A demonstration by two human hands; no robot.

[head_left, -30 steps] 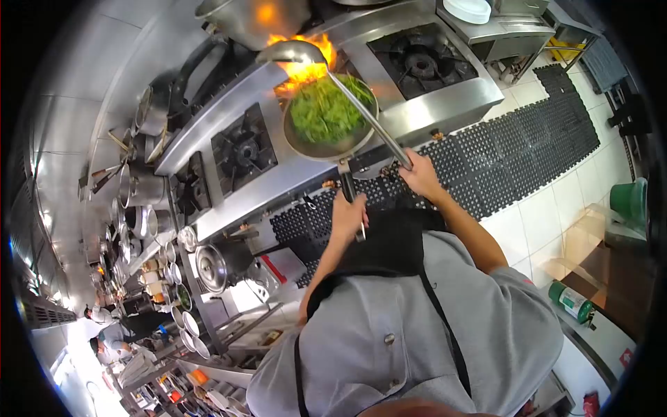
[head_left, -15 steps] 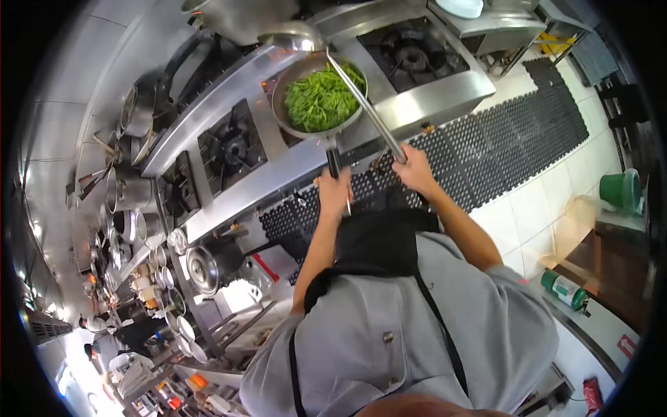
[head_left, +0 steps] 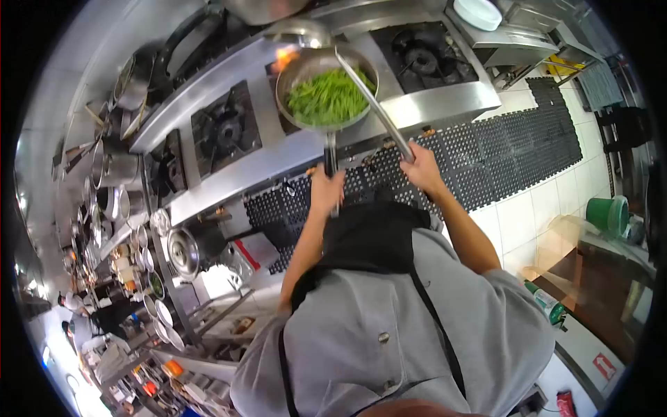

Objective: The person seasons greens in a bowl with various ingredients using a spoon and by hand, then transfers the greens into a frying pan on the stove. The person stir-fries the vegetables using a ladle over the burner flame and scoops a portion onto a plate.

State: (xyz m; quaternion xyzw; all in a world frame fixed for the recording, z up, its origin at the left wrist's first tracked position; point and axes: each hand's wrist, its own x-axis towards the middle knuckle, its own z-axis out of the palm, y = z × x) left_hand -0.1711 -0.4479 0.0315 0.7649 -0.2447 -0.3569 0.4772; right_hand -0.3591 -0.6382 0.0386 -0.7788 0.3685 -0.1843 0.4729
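Left hand grasping one pan by its handle; right hand clenched round one ladle; one heap of greens. Both forearms stretched forward, apart.

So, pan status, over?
Left fingers gripping black pan handle; right fingers gripping long steel ladle. Green vegetables in round metal pan. Orange flame nearby.

Green bucket, black floor mat, stacked white plates
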